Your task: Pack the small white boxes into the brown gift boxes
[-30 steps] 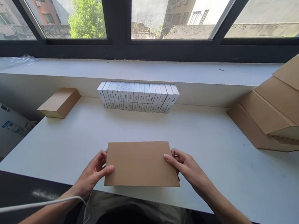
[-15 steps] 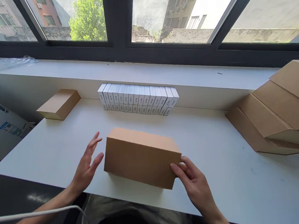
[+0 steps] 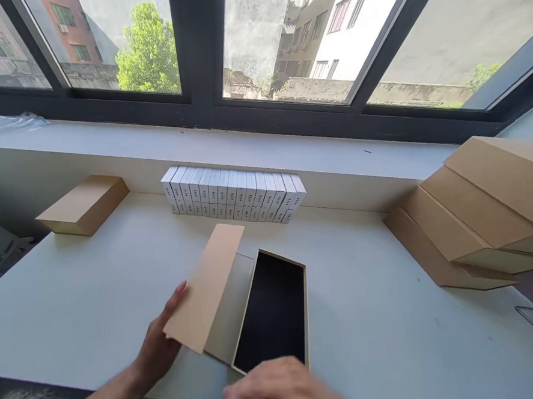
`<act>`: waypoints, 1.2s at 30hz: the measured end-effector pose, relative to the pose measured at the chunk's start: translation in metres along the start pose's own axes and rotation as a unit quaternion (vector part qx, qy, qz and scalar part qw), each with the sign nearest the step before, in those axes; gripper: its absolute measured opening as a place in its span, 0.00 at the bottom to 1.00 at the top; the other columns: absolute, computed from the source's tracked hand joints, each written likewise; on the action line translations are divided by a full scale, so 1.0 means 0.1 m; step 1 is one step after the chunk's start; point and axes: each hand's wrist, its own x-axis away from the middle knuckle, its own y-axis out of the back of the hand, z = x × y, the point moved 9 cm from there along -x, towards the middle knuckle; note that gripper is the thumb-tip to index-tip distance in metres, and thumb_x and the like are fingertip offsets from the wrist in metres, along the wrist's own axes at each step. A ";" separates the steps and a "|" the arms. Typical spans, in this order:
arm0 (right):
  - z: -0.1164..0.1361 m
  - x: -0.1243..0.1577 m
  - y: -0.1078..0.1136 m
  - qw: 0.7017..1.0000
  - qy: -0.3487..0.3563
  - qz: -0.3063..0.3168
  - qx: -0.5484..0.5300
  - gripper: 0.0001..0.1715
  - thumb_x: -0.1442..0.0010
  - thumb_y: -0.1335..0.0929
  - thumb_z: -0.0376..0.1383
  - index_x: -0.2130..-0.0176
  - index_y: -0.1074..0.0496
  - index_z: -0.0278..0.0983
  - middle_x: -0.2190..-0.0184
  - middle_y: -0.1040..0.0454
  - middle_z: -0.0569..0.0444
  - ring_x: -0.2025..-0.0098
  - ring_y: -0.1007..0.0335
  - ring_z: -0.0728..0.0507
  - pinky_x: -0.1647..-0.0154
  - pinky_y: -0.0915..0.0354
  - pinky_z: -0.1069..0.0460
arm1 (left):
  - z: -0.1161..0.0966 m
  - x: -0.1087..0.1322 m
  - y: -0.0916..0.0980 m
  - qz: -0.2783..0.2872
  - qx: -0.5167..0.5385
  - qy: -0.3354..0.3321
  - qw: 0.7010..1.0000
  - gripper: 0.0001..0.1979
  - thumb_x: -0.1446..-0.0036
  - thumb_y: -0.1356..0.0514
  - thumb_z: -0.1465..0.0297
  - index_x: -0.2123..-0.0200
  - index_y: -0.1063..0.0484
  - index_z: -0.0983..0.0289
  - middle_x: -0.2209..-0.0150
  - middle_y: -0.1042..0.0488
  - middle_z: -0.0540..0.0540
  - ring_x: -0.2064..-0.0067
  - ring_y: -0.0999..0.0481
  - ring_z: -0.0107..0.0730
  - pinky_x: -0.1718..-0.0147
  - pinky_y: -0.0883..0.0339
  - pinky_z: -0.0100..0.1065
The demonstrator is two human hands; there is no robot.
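A brown cardboard box lies in front of me with its hinged lid (image 3: pixel 209 290) swung up and to the left. Its tray (image 3: pixel 306 305) shows a black inside. My left hand (image 3: pixel 160 341) grips the lid from its outer left side; some of the fingers are hidden behind the board. Low in the view, my right hand (image 3: pixel 280 388) is over the tray's near end, smeared by motion. Its fingers point left, and whether they touch the box cannot be made out.
Two stacked rows of small white boxes (image 3: pixel 230 192) stand against the ledge. A closed brown box (image 3: pixel 86 201) sits at the back left, and several more brown boxes (image 3: pixel 475 211) are piled at the right. Clear plastic (image 3: pixel 6 123) lies on the sill.
The box, closed and held by my right hand before, has been turned and opened. My left hand, free before, now has the lid. My right hand has moved to the near end.
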 end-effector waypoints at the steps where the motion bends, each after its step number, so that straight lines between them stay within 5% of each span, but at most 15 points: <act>1: -0.16 0.06 0.36 0.996 -0.036 -0.079 0.020 0.19 0.27 0.39 0.38 0.41 0.30 0.42 0.53 0.19 0.50 0.52 0.21 0.45 0.50 0.27 0.52 | -0.05 -0.20 0.08 -0.020 0.009 0.000 1.000 0.37 0.43 0.38 0.52 0.32 0.40 0.54 0.38 0.29 0.59 0.37 0.29 0.52 0.40 0.31 0.45; 3: -0.66 0.28 1.18 0.943 -0.169 -0.278 0.075 0.14 0.29 0.38 0.40 0.53 0.23 0.42 0.60 0.18 0.52 0.58 0.20 0.44 0.54 0.25 0.49 | -0.20 -0.63 0.18 -0.041 0.029 -0.029 0.998 0.30 0.46 0.35 0.54 0.41 0.29 0.60 0.41 0.26 0.60 0.39 0.27 0.51 0.41 0.32 0.43; 5: -1.21 0.53 1.87 0.855 -0.274 -0.427 0.111 0.19 0.32 0.36 0.49 0.52 0.25 0.41 0.57 0.19 0.49 0.56 0.21 0.40 0.54 0.24 0.44 | -0.29 -1.05 0.18 -0.049 0.073 -0.045 0.995 0.28 0.49 0.33 0.55 0.47 0.25 0.63 0.46 0.22 0.61 0.44 0.24 0.50 0.46 0.29 0.42; 8: -1.95 0.54 2.41 0.808 -0.341 -0.463 0.132 0.35 0.39 0.33 0.57 0.42 0.32 0.38 0.47 0.24 0.41 0.50 0.24 0.35 0.57 0.24 0.42 | -0.34 -1.54 0.00 -0.034 0.138 -0.063 0.988 0.25 0.52 0.32 0.55 0.55 0.23 0.65 0.53 0.20 0.61 0.50 0.21 0.47 0.54 0.27 0.38; 11: -2.39 0.44 2.58 0.807 -0.350 -0.453 0.145 0.40 0.41 0.33 0.56 0.40 0.35 0.35 0.45 0.26 0.37 0.49 0.25 0.34 0.57 0.24 0.42 | -0.35 -1.77 -0.25 0.010 0.162 -0.091 0.982 0.21 0.50 0.33 0.56 0.60 0.24 0.66 0.58 0.19 0.59 0.56 0.21 0.43 0.59 0.28 0.35; 15: -2.55 0.40 2.54 0.811 -0.345 -0.440 0.171 0.34 0.41 0.32 0.53 0.42 0.32 0.39 0.52 0.22 0.42 0.53 0.24 0.35 0.52 0.28 0.40 | -0.27 -1.81 -0.39 0.038 0.162 -0.110 0.980 0.16 0.49 0.33 0.60 0.61 0.25 0.65 0.60 0.20 0.56 0.58 0.21 0.40 0.60 0.29 0.33; 18: -2.57 0.47 2.56 0.796 -0.343 -0.462 0.189 0.32 0.45 0.30 0.50 0.44 0.30 0.41 0.57 0.21 0.47 0.54 0.24 0.35 0.50 0.30 0.38 | -0.17 -1.78 -0.40 0.033 0.156 -0.093 0.983 0.17 0.50 0.33 0.61 0.60 0.25 0.65 0.59 0.20 0.56 0.57 0.21 0.42 0.59 0.28 0.34; 21: -2.57 0.62 2.68 0.771 -0.338 -0.509 0.182 0.29 0.46 0.30 0.49 0.48 0.28 0.40 0.66 0.23 0.51 0.63 0.24 0.38 0.59 0.27 0.41 | -0.12 -1.77 -0.40 0.027 0.145 -0.074 0.986 0.17 0.50 0.34 0.62 0.58 0.25 0.64 0.57 0.19 0.57 0.55 0.21 0.44 0.59 0.27 0.36; 25: -2.19 0.91 2.82 0.738 -0.294 -0.588 0.155 0.28 0.40 0.35 0.52 0.50 0.29 0.35 0.67 0.24 0.50 0.70 0.25 0.41 0.74 0.27 0.46 | -0.20 -1.76 -0.41 0.016 0.134 -0.080 0.988 0.16 0.49 0.35 0.62 0.58 0.24 0.64 0.57 0.19 0.57 0.56 0.20 0.45 0.59 0.26 0.37; 28: -1.49 1.05 2.67 0.728 -0.241 -0.622 0.156 0.24 0.38 0.32 0.49 0.48 0.28 0.38 0.61 0.22 0.48 0.65 0.23 0.42 0.69 0.25 0.46 | -0.27 -1.76 -0.38 -0.001 0.120 -0.087 0.989 0.16 0.50 0.36 0.62 0.60 0.24 0.65 0.59 0.18 0.57 0.58 0.20 0.44 0.61 0.26 0.37; 30: -0.86 0.97 2.39 0.758 -0.161 -0.593 0.218 0.20 0.39 0.28 0.41 0.48 0.26 0.42 0.56 0.21 0.49 0.58 0.22 0.41 0.60 0.23 0.46 | -0.32 -1.77 -0.34 -0.011 0.114 -0.095 0.989 0.16 0.50 0.36 0.61 0.60 0.24 0.65 0.60 0.18 0.58 0.59 0.20 0.44 0.61 0.26 0.37; 33: -0.15 0.44 1.54 0.876 -0.026 -0.323 0.359 0.29 0.40 0.28 0.29 0.40 0.29 0.44 0.53 0.19 0.51 0.50 0.22 0.40 0.52 0.23 0.46 | -0.33 -1.81 -0.28 -0.029 0.096 -0.113 0.988 0.15 0.51 0.36 0.61 0.62 0.25 0.65 0.62 0.18 0.57 0.59 0.20 0.44 0.62 0.27 0.36; 36: 0.03 0.17 0.70 0.922 0.064 -0.096 0.369 0.27 0.33 0.36 0.26 0.37 0.33 0.35 0.48 0.21 0.45 0.42 0.27 0.39 0.47 0.24 0.45 | -0.30 -1.84 -0.24 -0.045 0.074 -0.133 0.987 0.13 0.50 0.37 0.62 0.65 0.27 0.65 0.64 0.19 0.56 0.61 0.20 0.42 0.64 0.27 0.35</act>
